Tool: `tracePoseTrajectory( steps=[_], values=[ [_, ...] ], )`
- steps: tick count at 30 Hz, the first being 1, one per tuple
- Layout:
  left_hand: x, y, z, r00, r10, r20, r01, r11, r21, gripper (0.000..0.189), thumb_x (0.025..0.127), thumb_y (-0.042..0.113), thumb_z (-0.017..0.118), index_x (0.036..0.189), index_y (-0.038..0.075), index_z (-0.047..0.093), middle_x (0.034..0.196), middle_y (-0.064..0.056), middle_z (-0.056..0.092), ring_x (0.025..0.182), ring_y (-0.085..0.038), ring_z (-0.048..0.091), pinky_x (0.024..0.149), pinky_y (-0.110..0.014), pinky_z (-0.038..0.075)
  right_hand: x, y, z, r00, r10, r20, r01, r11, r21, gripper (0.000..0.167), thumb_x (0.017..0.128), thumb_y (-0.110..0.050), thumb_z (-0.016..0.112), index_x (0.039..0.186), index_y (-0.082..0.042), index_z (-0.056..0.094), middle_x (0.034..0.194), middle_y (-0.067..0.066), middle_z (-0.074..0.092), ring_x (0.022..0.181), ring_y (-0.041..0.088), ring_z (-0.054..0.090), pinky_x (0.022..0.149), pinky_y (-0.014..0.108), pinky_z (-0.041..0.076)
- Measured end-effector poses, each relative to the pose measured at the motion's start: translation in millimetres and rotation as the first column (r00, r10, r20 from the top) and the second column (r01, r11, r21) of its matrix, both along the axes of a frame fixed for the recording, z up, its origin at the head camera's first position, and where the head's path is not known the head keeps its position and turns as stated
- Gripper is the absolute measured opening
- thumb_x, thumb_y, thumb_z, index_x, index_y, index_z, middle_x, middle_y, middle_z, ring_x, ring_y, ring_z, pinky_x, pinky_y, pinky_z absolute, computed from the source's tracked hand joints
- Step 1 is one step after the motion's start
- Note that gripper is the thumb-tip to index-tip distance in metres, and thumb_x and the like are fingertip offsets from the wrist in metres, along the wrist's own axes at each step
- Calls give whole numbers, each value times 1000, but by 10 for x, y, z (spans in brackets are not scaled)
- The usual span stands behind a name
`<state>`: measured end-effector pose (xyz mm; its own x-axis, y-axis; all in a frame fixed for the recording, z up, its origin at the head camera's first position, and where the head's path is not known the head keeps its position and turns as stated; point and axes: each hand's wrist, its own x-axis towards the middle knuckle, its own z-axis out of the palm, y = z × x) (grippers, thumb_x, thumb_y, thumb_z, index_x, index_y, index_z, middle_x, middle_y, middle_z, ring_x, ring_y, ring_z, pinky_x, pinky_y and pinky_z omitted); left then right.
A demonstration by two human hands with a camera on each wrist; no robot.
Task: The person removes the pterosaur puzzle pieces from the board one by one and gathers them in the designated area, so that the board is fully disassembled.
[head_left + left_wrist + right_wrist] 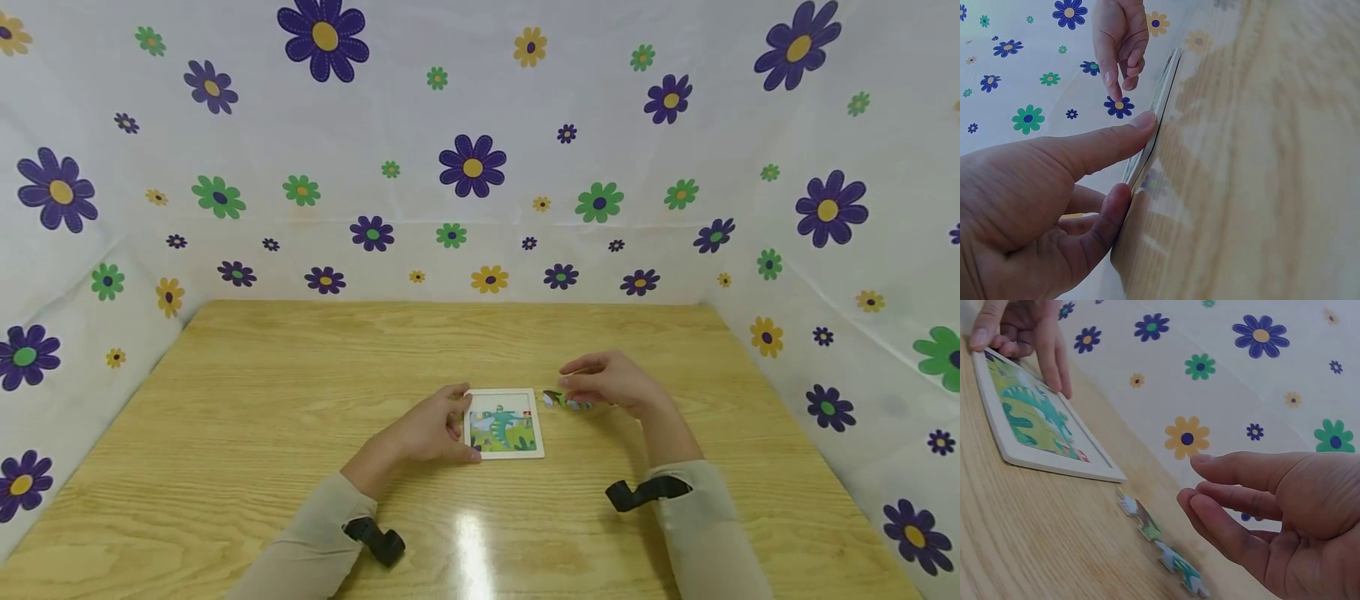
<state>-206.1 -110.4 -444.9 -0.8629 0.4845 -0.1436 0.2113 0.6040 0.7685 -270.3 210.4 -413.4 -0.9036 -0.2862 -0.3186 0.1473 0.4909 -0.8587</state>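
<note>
A small square jigsaw puzzle in a white tray (pixel 513 455) lies on the table, its picture showing a teal dinosaur on green ground. The upper strip of the tray is bare white. My left hand (pixel 430 431) grips the tray's left side, thumb at the near corner and fingers at the far one. To the right of the tray lie loose puzzle pieces (pixel 1141 519) with green, brown and pale blue print. Just above them hovers my right hand (pixel 615 385), thumb and fingertips apart with nothing between them; in the head view it partly covers the pieces.
The wooden table (pixel 300 358) is bounded at the back and sides by a white cloth (pixel 420 117) printed with purple, green and yellow flowers. A black strap with a camera (pixel 645 492) sits on each wrist over light sleeves.
</note>
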Motion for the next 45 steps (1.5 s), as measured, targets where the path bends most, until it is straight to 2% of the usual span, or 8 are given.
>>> tracePoseTrajectory(
  steps=[8,15,22,26,31,36,45],
  values=[
    [-2,-2,9,1000,3,0,-3,1000,4,96,77,26,88,152,-2,36,166,-9,22,80,-11,53,70,-23,44,23,-188,-30,997,63,-37,-63,998,-21,41,92,-20,73,125,3,65,113,17,71,86,18,72,79,33,59],
    [5,8,14,1000,15,11,-15,1000,2,95,76,25,89,152,-2,38,166,-8,23,81,-11,53,71,-23,45,70,-378,-75,995,104,-3,-104,992,-78,39,91,-17,75,122,4,66,107,16,68,86,19,71,82,35,59],
    [-12,5,32,1000,6,8,-6,1000,16,96,77,26,89,153,-1,37,165,-10,25,81,-12,54,71,-23,46,106,-548,-118,983,183,-7,-182,977,-110,35,93,-17,73,120,4,67,100,14,70,83,19,71,79,34,60],
    [-13,1,27,1000,0,10,-1,1000,24,97,77,26,88,153,-1,35,165,-11,26,82,-13,54,71,-23,46,125,-661,-163,977,215,6,-212,970,-117,32,93,-17,72,119,3,69,102,14,70,82,19,71,78,34,60],
    [-13,-14,-2,1000,-14,2,14,1000,24,93,78,27,88,151,-3,39,165,-11,24,82,-12,54,71,-23,46,163,-800,-212,968,250,-6,-249,964,-96,31,93,-19,72,118,1,69,106,14,70,83,19,72,79,34,60],
    [-19,-4,-25,1000,-11,8,11,1000,20,94,78,29,88,152,-1,38,165,-9,24,81,-11,54,71,-22,46,194,-887,-213,963,270,-21,-270,961,-61,26,95,-16,69,115,0,71,103,12,71,83,17,71,78,34,60],
    [-12,-23,-1,1000,-9,7,9,1000,17,94,78,28,88,152,-2,38,166,-10,23,83,-11,55,71,-23,47,211,-945,-208,940,334,-70,-331,943,40,22,97,-13,66,114,-1,73,107,12,73,80,14,67,78,31,59]
  ],
)
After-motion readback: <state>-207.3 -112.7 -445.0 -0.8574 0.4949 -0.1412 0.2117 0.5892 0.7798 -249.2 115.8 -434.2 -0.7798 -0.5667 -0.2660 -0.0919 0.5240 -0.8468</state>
